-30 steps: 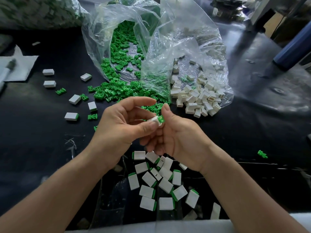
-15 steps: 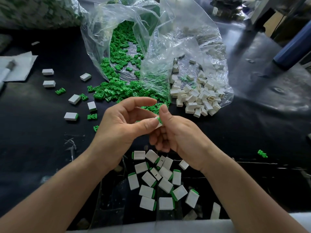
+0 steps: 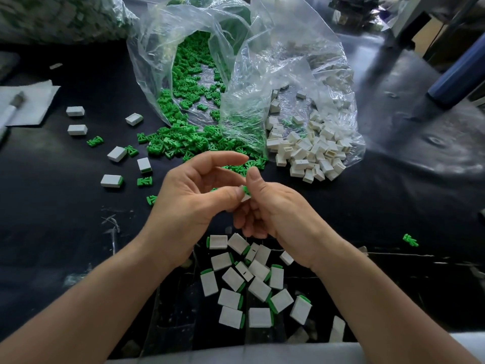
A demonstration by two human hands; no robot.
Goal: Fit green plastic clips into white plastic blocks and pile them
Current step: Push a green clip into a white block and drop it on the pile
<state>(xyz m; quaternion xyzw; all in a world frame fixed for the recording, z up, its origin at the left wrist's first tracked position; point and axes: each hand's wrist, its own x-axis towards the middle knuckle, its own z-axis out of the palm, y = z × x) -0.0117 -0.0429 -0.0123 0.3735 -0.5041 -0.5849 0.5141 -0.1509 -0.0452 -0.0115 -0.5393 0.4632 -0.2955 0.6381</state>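
My left hand (image 3: 193, 199) and my right hand (image 3: 273, 208) meet at the middle of the view over the black table. Between their thumbs and fingers they pinch one white block (image 3: 246, 197) with a green clip (image 3: 246, 190) showing at its top end. Most of the block is hidden by the fingers. Below the hands lies a pile of white blocks with green clips fitted (image 3: 252, 282). Loose green clips (image 3: 189, 143) spill from a clear bag, and loose white blocks (image 3: 309, 151) spill from the bag beside it.
The two clear plastic bags (image 3: 262, 61) lie open at the back centre. Scattered blocks (image 3: 111, 180) and clips (image 3: 145, 181) lie at the left, and a single clip (image 3: 410, 240) at the right. White paper with a pen (image 3: 15, 106) sits at the far left.
The hands have closed tighter on the block and shifted slightly down; less of the white block shows between the thumbs than a second ago.
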